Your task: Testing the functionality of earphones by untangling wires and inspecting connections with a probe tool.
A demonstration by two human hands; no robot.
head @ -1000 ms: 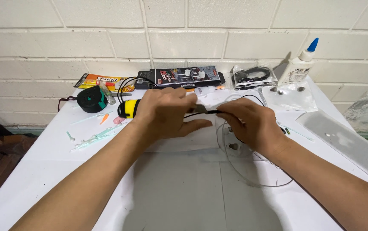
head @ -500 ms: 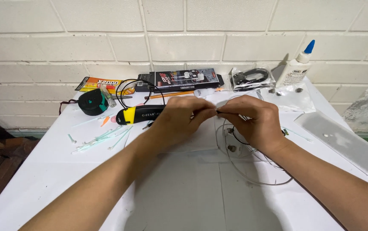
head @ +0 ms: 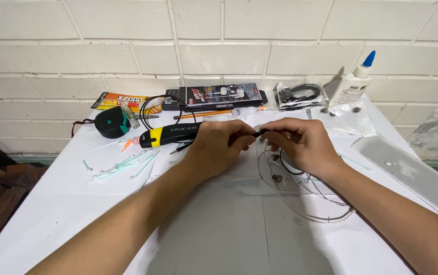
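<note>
At a white-covered bench [head: 76, 219] against a brick wall, I pinch a small black cable piece [head: 257, 134] between my two hands, just right of the black-and-yellow tool [head: 170, 134]. The risk, as I judge it: the piece is tiny and held only at the fingertips, so a slip could drop it into the loose wires [head: 305, 188] beneath, or a hard pull could snap the thin lead. My left hand [head: 219, 147] is curled nearly closed, thumb and forefinger nipping the piece's near end. My right hand [head: 300, 145] is likewise drawn in, fingertips gripping the other end, palm resting over the wires. Farther right of the tool stands a white glue bottle [head: 354, 81]; left of it lies a round black tape measure [head: 111, 122].
</note>
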